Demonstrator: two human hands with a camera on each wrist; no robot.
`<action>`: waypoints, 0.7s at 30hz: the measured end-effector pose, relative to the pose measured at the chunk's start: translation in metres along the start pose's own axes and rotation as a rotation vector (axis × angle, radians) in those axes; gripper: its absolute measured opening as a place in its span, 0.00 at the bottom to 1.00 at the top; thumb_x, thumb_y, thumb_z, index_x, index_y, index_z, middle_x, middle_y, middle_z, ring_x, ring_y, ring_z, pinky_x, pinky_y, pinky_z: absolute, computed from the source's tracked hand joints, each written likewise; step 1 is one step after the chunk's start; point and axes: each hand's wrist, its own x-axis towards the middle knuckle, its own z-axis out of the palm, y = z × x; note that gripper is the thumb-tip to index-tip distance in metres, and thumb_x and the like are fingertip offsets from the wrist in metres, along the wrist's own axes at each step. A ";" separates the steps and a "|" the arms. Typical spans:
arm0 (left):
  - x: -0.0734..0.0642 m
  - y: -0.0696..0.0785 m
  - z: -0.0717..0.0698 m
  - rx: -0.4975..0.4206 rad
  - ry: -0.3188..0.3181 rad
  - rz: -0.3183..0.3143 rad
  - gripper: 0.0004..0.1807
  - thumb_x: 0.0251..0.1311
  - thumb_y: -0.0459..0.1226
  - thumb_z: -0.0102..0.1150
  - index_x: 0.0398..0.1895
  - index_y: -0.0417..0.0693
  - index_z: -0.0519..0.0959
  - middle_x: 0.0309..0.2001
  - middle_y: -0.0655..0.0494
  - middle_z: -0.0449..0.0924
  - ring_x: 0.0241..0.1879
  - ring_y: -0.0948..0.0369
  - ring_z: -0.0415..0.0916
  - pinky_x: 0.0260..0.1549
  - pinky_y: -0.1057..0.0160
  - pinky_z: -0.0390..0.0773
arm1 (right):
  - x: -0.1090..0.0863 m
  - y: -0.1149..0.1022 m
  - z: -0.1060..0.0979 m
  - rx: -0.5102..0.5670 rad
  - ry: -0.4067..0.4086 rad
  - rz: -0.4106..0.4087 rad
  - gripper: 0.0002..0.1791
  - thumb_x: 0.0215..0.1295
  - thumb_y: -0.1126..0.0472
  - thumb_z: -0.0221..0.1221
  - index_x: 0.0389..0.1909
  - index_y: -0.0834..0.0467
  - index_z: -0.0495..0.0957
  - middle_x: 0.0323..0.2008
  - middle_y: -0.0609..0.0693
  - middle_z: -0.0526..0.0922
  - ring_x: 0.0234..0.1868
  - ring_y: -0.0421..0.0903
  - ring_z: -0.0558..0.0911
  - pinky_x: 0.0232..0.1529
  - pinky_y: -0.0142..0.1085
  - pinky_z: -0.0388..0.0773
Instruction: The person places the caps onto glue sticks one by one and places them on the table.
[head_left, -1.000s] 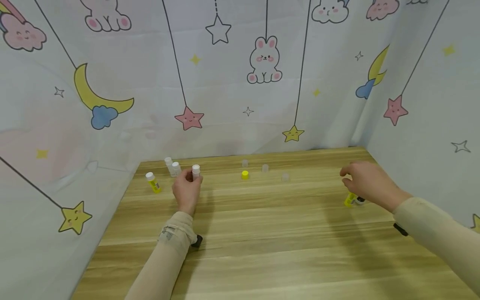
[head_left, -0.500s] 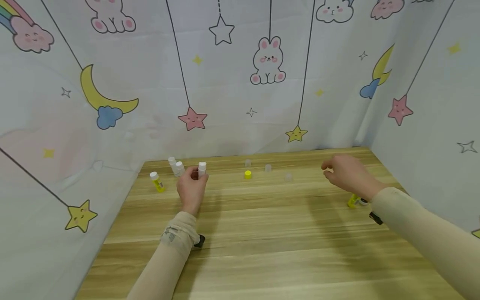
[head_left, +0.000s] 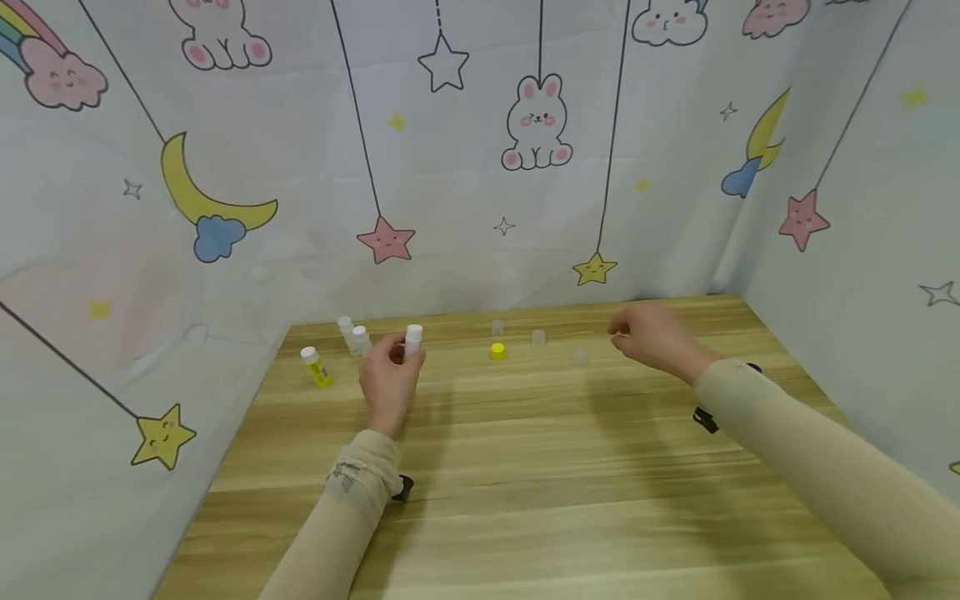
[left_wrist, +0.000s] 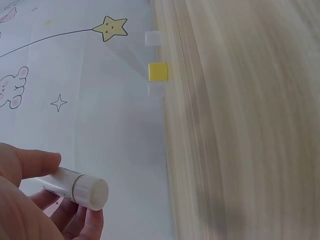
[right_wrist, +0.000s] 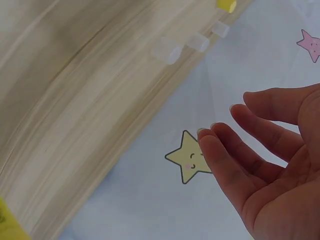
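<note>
My left hand point(head_left: 387, 385) pinches a white glue stick point(head_left: 413, 338) between thumb and fingers, held above the table. In the left wrist view the glue stick's point(left_wrist: 89, 191) pale round end points away from the palm. My right hand point(head_left: 654, 340) hovers over the back right of the table with nothing in it. Its fingers are loosely bent, thumb apart from them, in the right wrist view. Nearest to it is a clear cap point(head_left: 580, 356); two more clear caps, one at the back point(head_left: 498, 327) and one between point(head_left: 538, 337), stand near a yellow cap point(head_left: 498, 352).
Left of my left hand stand a yellow glue stick with a white top point(head_left: 317, 368) and two white glue sticks, one behind point(head_left: 347, 333) the other point(head_left: 361, 340). Printed cloth point(head_left: 450, 192) hangs along the back and sides of the wooden table point(head_left: 525, 483).
My right hand has moved left, from above the yellow glue stick at the right toward the clear caps. My left hand keeps hold of the white glue stick, slightly further right.
</note>
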 end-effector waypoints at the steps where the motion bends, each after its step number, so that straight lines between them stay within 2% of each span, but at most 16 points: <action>1: -0.001 0.001 0.000 0.002 -0.002 0.002 0.15 0.55 0.35 0.74 0.47 0.44 0.86 0.35 0.48 0.84 0.34 0.53 0.80 0.36 0.52 0.79 | 0.002 0.000 0.001 0.009 -0.002 0.002 0.13 0.65 0.63 0.59 0.46 0.61 0.87 0.42 0.56 0.86 0.44 0.55 0.83 0.46 0.53 0.78; 6: -0.005 0.005 0.001 -0.005 -0.015 0.025 0.16 0.55 0.35 0.74 0.48 0.45 0.86 0.35 0.48 0.84 0.34 0.53 0.79 0.35 0.53 0.77 | 0.013 -0.006 0.007 0.055 -0.019 0.009 0.14 0.66 0.64 0.58 0.47 0.62 0.86 0.42 0.55 0.86 0.41 0.52 0.83 0.44 0.51 0.79; 10: -0.007 0.008 0.000 0.003 -0.020 0.047 0.17 0.56 0.36 0.74 0.49 0.45 0.86 0.36 0.48 0.84 0.35 0.54 0.79 0.35 0.54 0.77 | 0.021 -0.014 0.011 0.084 -0.056 0.012 0.15 0.66 0.64 0.57 0.51 0.63 0.85 0.44 0.57 0.86 0.43 0.53 0.83 0.45 0.52 0.80; 21: -0.012 0.018 0.003 0.013 -0.038 0.140 0.18 0.55 0.37 0.75 0.50 0.45 0.86 0.36 0.50 0.85 0.34 0.55 0.80 0.32 0.56 0.78 | 0.042 -0.022 0.029 0.046 -0.080 -0.022 0.15 0.64 0.66 0.60 0.49 0.63 0.85 0.45 0.58 0.86 0.46 0.56 0.83 0.46 0.51 0.81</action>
